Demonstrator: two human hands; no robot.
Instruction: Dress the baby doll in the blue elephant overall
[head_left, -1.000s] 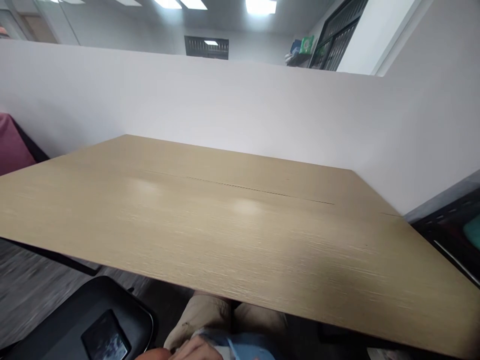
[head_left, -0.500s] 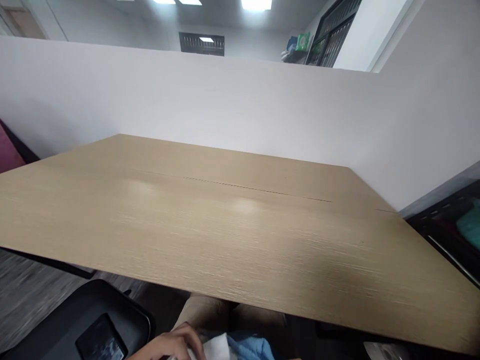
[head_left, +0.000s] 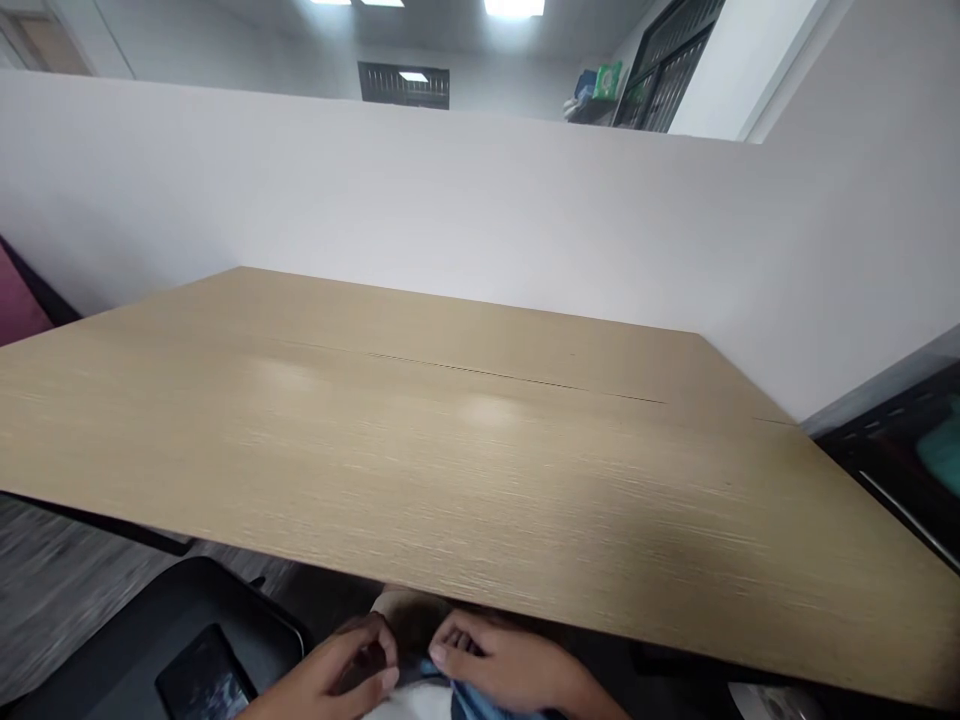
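Note:
Below the table's front edge, over my lap, are both my hands. My left hand (head_left: 341, 672) is curled, its thumb and fingertips close together in a loose pinch; what lies between them, if anything, I cannot make out. Facing it, my right hand (head_left: 514, 665) has bent fingers and its thumb pressed in, closed on blue cloth (head_left: 476, 704) that hangs under it. White cloth (head_left: 412, 703) lies between the hands, just beneath the left thumb. The bottom of the picture cuts off the rest of both cloths.
A wide wooden table (head_left: 450, 470) spans the view, with a white partition (head_left: 450, 200) behind it. At lower left, a dark phone (head_left: 206, 675) lies on a black chair seat (head_left: 187, 590). A dark rack (head_left: 900, 450) stands at the right edge.
My right hand has come up into view beside the left and onto the blue cloth. The cloths sit lower in the picture, and my left hand has turned slightly, showing its thumb.

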